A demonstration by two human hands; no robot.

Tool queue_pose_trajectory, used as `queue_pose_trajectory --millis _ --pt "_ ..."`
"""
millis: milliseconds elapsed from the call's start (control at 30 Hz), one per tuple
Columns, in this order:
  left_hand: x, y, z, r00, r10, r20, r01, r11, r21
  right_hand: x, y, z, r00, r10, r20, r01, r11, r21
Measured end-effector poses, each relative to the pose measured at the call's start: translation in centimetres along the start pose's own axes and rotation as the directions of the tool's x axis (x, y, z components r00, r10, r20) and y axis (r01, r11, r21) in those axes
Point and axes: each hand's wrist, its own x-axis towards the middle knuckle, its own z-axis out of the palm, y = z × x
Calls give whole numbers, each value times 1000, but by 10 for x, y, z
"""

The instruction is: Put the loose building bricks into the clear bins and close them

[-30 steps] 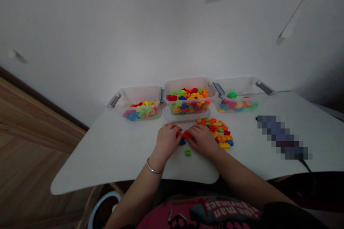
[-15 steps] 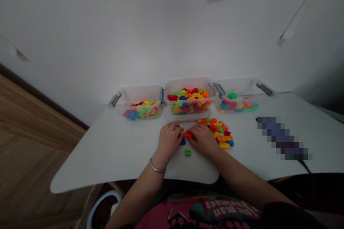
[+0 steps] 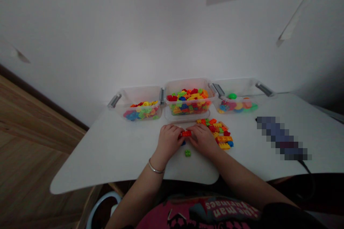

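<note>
A red toy building brick is held between my two hands above the white table. The fingers of my left hand are closed on its left end, and those of my right hand grip its right end. Just below the left fingertips a blue brick shows in part, mostly hidden. A small green brick lies on the table, nearer to me than both hands. Beside my right hand spreads a group of loose yellow, orange, red and blue bricks.
Along the wall stand three clear plastic boxes: a left box and a middle box with colourful pieces, and a right box with rounded pieces. A lid lies before the middle one. A pixelated object with a cable lies at right.
My left fingers have closed in on the red brick, which has shifted slightly left and turned a little. The blue brick is now more covered. The green brick stays in place.
</note>
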Motion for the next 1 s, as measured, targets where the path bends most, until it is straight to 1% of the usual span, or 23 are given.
queue_pose_trajectory --millis 67,133,233,333,400,467,500,600,633,667,733,800,867,1000 --pt "1 -2 -2 1000 -4 -6 4 999 36 -1 0 1 1000 21 -13 -21 1000 0" --pt "1 -3 -6 998 -48 -27 49 998 34 -1 0 3 999 46 -18 -46 999 -13" --pt "4 -6 -16 989 -133 -71 128 989 -78 -2 2 3 996 83 -12 -83 996 -34" --pt "13 -9 -30 969 -180 -169 138 963 -232 -1 2 2 994 108 14 -108 993 -39" --pt "23 -14 -41 943 -209 -258 128 946 -299 0 2 1 994 101 52 -99 994 -44" --pt "39 -20 -50 909 -239 -341 122 935 -332 1 1 1 993 83 85 -79 996 -50" --pt "48 -24 -54 884 -275 -377 140 927 -348 1 1 1 993 74 96 -69 996 -53" --pt "76 -33 -62 840 -343 -421 184 909 -374 1 2 1 993 58 102 -53 997 -58" --pt "85 -35 -63 835 -351 -424 192 908 -373 1 2 1 993 56 100 -50 997 -57" --pt "92 -36 -64 836 -346 -425 199 914 -353 0 2 1 994 54 98 -49 997 -57" --pt "104 -37 -64 849 -324 -417 231 938 -260 0 3 2 994 53 93 -48 997 -56" --pt "112 -37 -64 870 -316 -378 285 949 -136 -1 4 2 994 55 91 -50 997 -58" --pt "119 -36 -62 891 -317 -326 319 946 -49 -1 4 2 994 60 93 -55 997 -59" --pt "132 -38 -59 917 -316 -242 320 947 -24 -1 4 3 991 68 111 -61 996 -67"
